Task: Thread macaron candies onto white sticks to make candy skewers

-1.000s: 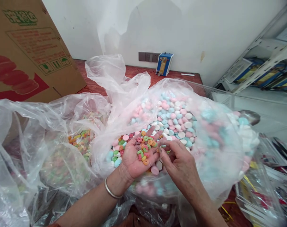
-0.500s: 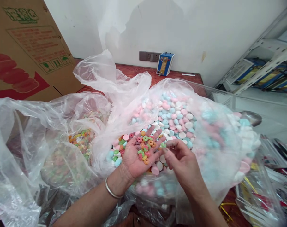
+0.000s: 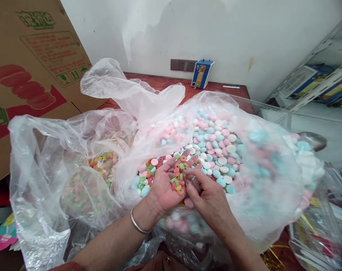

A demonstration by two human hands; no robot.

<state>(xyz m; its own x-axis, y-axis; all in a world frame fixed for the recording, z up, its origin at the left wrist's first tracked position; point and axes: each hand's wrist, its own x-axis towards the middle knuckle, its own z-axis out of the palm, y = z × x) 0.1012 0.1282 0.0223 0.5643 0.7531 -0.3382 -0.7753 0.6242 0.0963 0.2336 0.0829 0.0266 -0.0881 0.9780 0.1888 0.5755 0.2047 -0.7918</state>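
Note:
My left hand (image 3: 166,190) lies palm up over the open bag of pastel candies (image 3: 216,145), cupping a small heap of sugared gummy rings (image 3: 178,175) in green, orange, yellow and red. Its fingertips are partly hidden behind my right hand (image 3: 206,194). The right thumb and forefinger are pinched together at the edge of the heap; anything between them is too small to make out. Pink, white and blue button-shaped candies fill the bag under both hands. More gummy rings lie among them to the left. A second clear bag (image 3: 86,192) on the left holds more gummy rings.
At the left stands a large cardboard box (image 3: 41,56). A small blue and white box (image 3: 202,74) sits on the red-brown table (image 3: 159,81) by the wall sockets (image 3: 183,65). A metal scoop (image 3: 313,140), clear plastic packs (image 3: 314,233) and a white shelf (image 3: 317,79) are on the right.
My right hand has moved left and inward, from beside the fingers onto the edge of the heap. The green ring at its fingertips is no longer visible there. The view has shifted slightly left.

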